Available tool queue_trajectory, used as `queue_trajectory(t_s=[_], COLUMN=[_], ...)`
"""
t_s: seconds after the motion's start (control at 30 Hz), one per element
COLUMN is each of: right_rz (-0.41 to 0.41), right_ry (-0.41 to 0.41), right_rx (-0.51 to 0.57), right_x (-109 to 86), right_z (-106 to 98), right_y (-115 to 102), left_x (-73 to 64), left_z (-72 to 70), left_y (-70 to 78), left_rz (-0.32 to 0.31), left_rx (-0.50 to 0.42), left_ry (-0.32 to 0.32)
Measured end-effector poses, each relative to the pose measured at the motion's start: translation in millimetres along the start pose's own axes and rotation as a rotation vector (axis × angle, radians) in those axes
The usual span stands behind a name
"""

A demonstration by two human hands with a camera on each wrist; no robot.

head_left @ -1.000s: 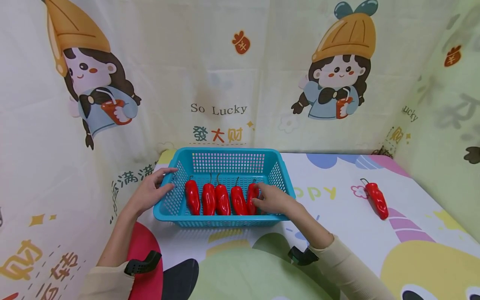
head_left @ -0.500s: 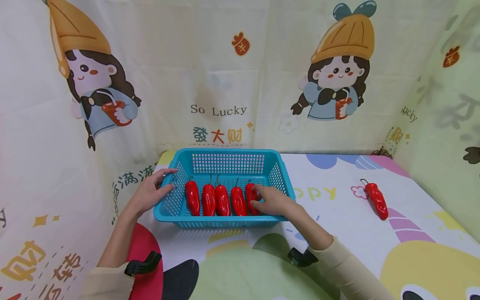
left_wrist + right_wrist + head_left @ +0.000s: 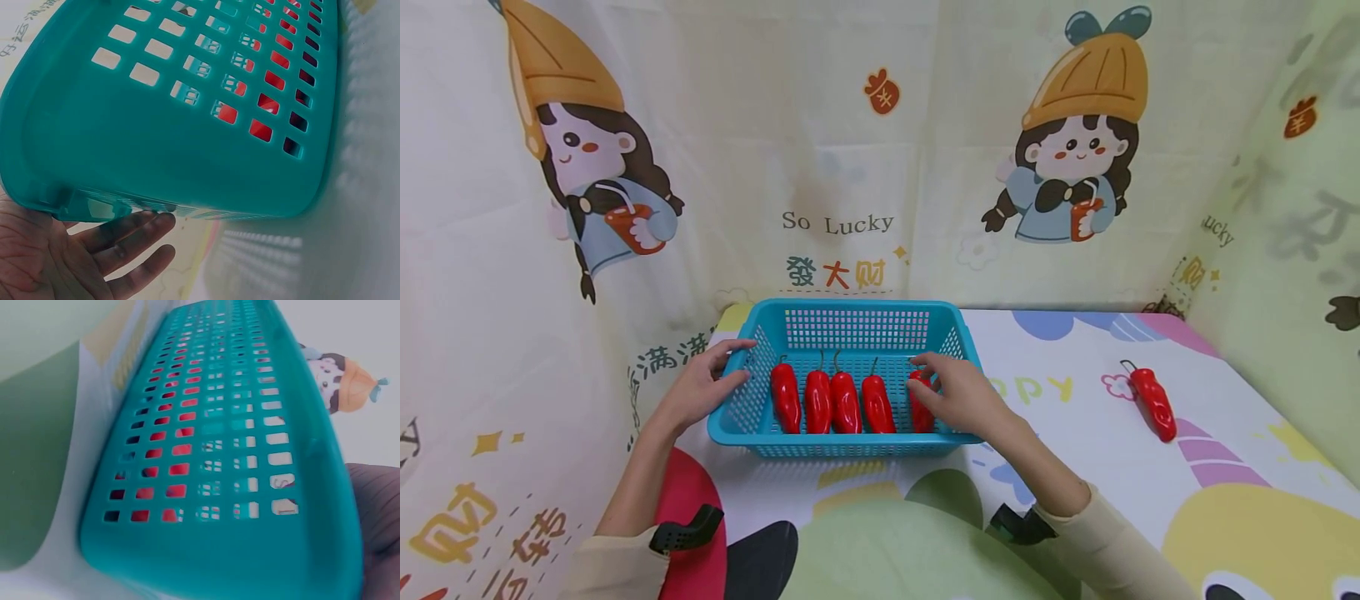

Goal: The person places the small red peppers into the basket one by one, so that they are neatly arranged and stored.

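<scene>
A turquoise plastic basket [image 3: 850, 439] stands on the table before me. My left hand [image 3: 703, 385] rests on its left rim, thumb over the edge. In the left wrist view the fingers [image 3: 131, 244] stretch loosely along the outside, below the basket wall [image 3: 125, 150]. My right hand [image 3: 966, 396] reaches over the right rim and holds the rightmost red chili pepper [image 3: 922, 414] near its top; the hand partly covers it. To its left, several more red peppers [image 3: 846, 404] lie side by side, stems pointing away. The right wrist view shows mostly the basket's outer wall [image 3: 187, 556].
Another red pepper [image 3: 1152, 404] lies on the patterned tablecloth [image 3: 1075, 442], well right of the basket. A printed curtain [image 3: 955, 167] hangs directly behind the basket, and the cloth continues along both sides.
The rightmost pepper has shifted right together with my right hand, widening the gap to its neighbour. My left hand and the basket have stayed put.
</scene>
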State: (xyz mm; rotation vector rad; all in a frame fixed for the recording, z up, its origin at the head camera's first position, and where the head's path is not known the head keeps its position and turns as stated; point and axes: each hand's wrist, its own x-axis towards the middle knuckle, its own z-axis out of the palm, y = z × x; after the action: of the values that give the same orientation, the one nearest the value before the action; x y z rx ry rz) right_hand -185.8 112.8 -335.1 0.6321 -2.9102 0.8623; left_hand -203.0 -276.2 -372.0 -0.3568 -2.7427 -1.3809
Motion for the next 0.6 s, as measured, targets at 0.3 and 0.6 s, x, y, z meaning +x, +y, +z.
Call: queue_trajectory(t_s=[0.3,0.6], right_rz=[-0.049,-0.037], right_ry=[0.166,0.311], right_rx=[0.045,0.075], right_x=[-17.2,-28.9], right_z=[-11.8,-21.5], right_y=[9.1,25.9], left_x=[-1.1,-1.1], left_z=[0.8,0.2], left_y=[-0.4,0.3], left_rz=[-0.007,-0.003], left_rx=[0.018,0.023], left_ry=[0.002,0.006])
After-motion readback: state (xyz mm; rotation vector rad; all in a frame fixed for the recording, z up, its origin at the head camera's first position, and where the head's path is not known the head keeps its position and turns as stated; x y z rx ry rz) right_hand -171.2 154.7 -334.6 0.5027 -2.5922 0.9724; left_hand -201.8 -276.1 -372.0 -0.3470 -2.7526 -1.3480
